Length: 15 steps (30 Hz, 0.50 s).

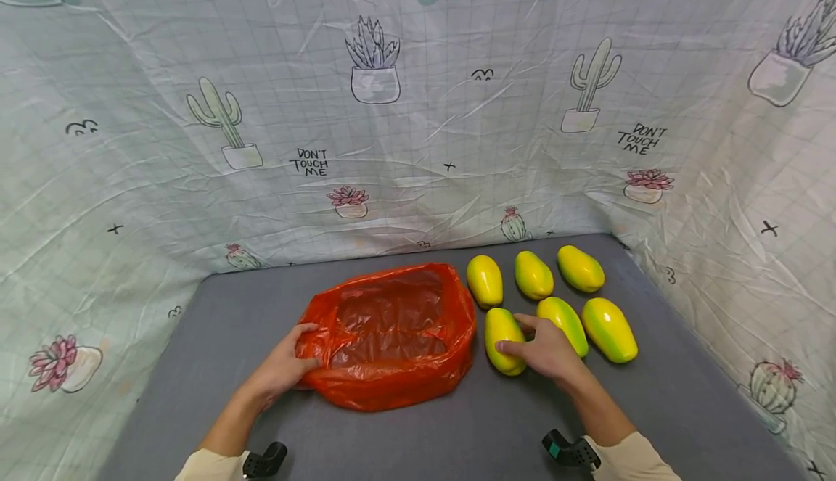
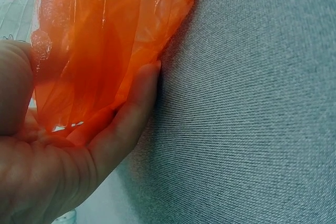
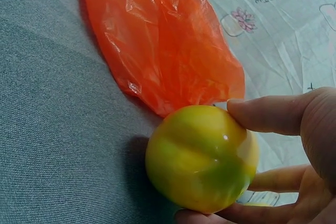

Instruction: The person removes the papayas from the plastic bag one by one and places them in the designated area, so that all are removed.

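A red plastic bag [image 1: 392, 387] lies on the grey table with its mouth spread wide and facing up. At the bag's left side, my left hand [image 1: 290, 361] holds the rim, thumb and fingers on either side of the thin film [image 2: 100, 40]. Just right of the bag, my right hand [image 1: 545, 347] grips a yellow-green papaya [image 1: 503, 325]. In the right wrist view the thumb presses one side of this glossy papaya [image 3: 199, 156], while fingers curl round the other, partly hidden behind it. Its rounded end faces the camera, close over the cloth.
Several more papayas stand right of the bag: one papaya [image 1: 485, 281] near its back right corner, others such as the far papaya [image 1: 580, 269] and the near-right papaya [image 1: 609, 330] beyond my right hand. A patterned curtain [image 1: 418, 140] walls the grey table [image 1: 405, 441] at back and sides.
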Each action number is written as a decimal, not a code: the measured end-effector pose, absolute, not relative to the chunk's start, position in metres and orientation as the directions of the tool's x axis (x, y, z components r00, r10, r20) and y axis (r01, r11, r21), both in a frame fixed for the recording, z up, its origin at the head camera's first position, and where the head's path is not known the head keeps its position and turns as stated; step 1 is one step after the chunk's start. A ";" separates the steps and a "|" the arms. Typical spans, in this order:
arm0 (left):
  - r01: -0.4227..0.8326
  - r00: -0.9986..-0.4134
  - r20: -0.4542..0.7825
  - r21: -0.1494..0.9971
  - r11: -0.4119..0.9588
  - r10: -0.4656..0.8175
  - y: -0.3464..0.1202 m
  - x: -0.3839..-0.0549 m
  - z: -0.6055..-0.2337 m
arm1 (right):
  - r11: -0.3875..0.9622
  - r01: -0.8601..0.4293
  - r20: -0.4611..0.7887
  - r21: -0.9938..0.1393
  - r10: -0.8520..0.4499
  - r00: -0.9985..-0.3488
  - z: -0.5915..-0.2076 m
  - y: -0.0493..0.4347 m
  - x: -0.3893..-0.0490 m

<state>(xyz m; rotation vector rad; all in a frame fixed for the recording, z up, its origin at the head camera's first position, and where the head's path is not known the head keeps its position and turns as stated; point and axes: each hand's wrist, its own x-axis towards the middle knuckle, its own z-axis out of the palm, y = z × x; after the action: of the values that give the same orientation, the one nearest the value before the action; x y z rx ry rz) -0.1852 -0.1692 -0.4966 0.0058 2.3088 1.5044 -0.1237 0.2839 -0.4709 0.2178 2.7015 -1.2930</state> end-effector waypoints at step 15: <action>-0.191 -0.929 -0.310 0.868 0.458 0.201 -0.176 -0.184 -0.494 | 0.789 0.104 -0.098 -0.605 0.056 -0.994 -0.464 0.279 -0.120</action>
<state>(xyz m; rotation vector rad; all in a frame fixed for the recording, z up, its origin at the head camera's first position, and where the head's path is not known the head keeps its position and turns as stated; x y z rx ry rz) -0.1845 -0.1761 -0.4942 0.0084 2.3428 1.4643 -0.1201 0.2792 -0.4641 0.1306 2.9009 -0.9873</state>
